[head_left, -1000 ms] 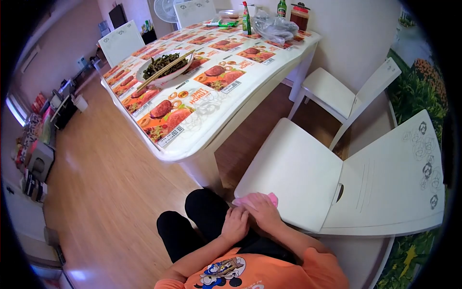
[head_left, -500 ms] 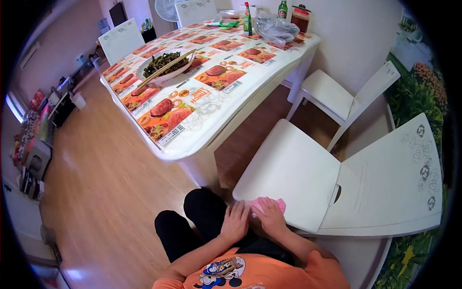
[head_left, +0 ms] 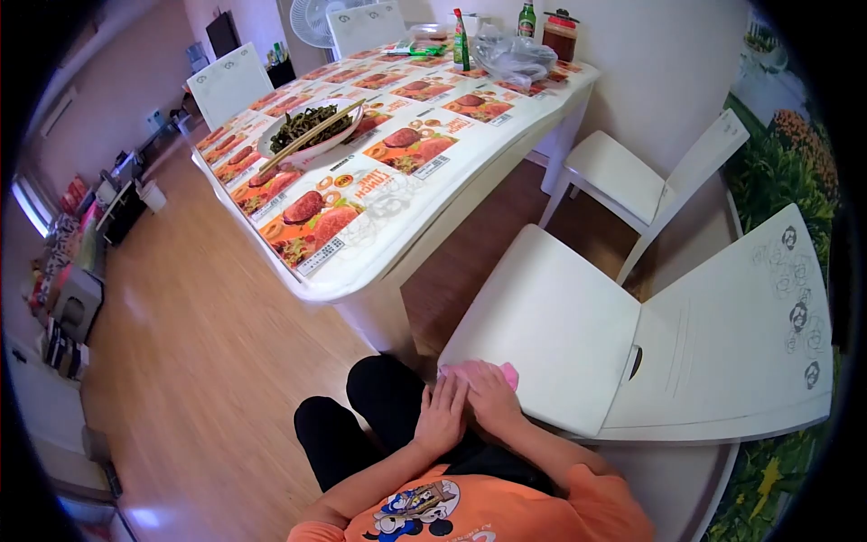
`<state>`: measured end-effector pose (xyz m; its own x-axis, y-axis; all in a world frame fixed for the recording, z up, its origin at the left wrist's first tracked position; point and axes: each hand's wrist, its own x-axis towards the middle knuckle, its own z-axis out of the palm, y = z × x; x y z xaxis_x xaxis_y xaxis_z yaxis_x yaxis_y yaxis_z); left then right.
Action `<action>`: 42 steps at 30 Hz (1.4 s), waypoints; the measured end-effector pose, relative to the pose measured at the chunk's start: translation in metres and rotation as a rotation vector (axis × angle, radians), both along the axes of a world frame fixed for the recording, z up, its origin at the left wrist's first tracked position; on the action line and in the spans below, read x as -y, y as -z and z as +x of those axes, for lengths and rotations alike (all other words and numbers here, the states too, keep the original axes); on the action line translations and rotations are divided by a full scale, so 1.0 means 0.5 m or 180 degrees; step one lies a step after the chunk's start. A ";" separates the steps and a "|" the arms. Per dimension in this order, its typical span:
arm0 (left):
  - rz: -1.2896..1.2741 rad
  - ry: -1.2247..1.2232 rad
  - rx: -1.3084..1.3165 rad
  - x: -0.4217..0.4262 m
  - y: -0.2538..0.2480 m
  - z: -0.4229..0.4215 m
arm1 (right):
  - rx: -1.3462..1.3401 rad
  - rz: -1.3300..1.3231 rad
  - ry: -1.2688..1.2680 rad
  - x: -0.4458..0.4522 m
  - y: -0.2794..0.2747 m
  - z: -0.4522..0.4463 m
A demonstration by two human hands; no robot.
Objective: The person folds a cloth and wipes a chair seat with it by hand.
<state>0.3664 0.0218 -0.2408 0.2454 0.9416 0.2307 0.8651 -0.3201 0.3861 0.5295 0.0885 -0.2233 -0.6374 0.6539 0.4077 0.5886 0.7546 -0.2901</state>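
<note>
A pink cloth (head_left: pixel 510 376) lies on the front edge of the white chair seat (head_left: pixel 551 316). My right hand (head_left: pixel 490 397) is over the cloth, fingers curled onto it, hiding its middle. Beside it on the left, my left hand (head_left: pixel 441 414) rests palm down with its fingers stretched out near the seat corner and my knee. Its fingertips are close to the cloth; whether they touch it I cannot tell. The chair's backrest (head_left: pixel 722 334) stands to the right, with dark flower drawings along its outer edge.
A table (head_left: pixel 433 212) with a printed cover holds a plate of dark green food (head_left: pixel 312 131) with chopsticks (head_left: pixel 307 140) across it. At its far end are a plastic bag (head_left: pixel 515 59), a green bottle (head_left: pixel 526 20) and a red-lidded jar (head_left: pixel 561 38). Another white chair (head_left: pixel 619 176) stands behind.
Since half a second ago, my right hand and the pink cloth have shifted left along the seat's front edge, closer to my left hand. My left hand has stayed nearly in place.
</note>
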 end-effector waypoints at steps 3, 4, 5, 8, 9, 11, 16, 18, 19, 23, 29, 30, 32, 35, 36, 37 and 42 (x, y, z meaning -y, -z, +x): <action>-0.0116 0.0072 -0.0122 0.000 -0.003 -0.002 | 0.0181 0.0090 0.0209 0.024 -0.001 0.033; -0.0112 0.0067 -0.0222 -0.001 0.002 -0.001 | 0.0187 0.0086 0.0210 0.032 -0.004 0.047; -0.0108 0.0063 -0.0320 -0.002 0.009 -0.001 | 0.0253 0.0116 0.0266 0.040 -0.008 0.063; -0.0070 0.0094 -0.0400 -0.002 0.005 0.000 | 0.0345 0.0199 0.0410 0.069 -0.003 0.124; -0.0070 0.0099 -0.0391 -0.003 0.003 0.001 | 0.0355 0.0266 0.0504 0.077 -0.004 0.140; -0.0145 0.0129 -0.0472 -0.004 -0.003 0.003 | 0.0306 0.0261 0.0518 0.086 0.000 0.152; -0.0135 0.0135 -0.0498 -0.005 0.003 0.005 | 0.0254 0.0371 0.0630 0.079 0.009 0.132; -0.0063 0.0137 -0.0499 -0.003 0.007 0.003 | 0.0263 0.0367 0.0593 0.068 0.008 0.111; -0.0078 0.0127 -0.0496 -0.003 0.007 0.003 | 0.0283 0.0364 0.0569 0.062 0.007 0.101; -0.0109 0.0091 -0.0484 -0.004 0.011 0.003 | 0.0231 0.0263 0.0455 0.037 0.003 0.052; -0.0191 0.0072 -0.0408 -0.005 0.012 0.000 | 0.0150 0.0186 0.0386 0.027 0.007 0.033; -0.0191 0.0077 -0.0411 -0.005 0.010 -0.001 | 0.0220 0.0142 0.0395 0.031 -0.002 0.043; -0.0188 0.0115 -0.0477 -0.004 0.006 -0.001 | 0.0293 0.0096 0.0408 0.040 -0.013 0.067; -0.0025 0.0060 -0.0337 -0.002 -0.009 0.005 | 0.0519 0.0265 0.0503 0.069 -0.008 0.122; -0.0031 0.0056 -0.0324 -0.002 -0.005 0.005 | 0.0557 0.0316 0.0580 0.079 -0.005 0.141; -0.0082 0.0080 -0.0395 -0.002 0.002 0.004 | 0.0593 0.0368 0.0661 0.088 0.000 0.160; -0.0152 0.0131 -0.0493 -0.002 0.003 0.002 | 0.0531 0.0197 0.0916 0.128 0.024 0.233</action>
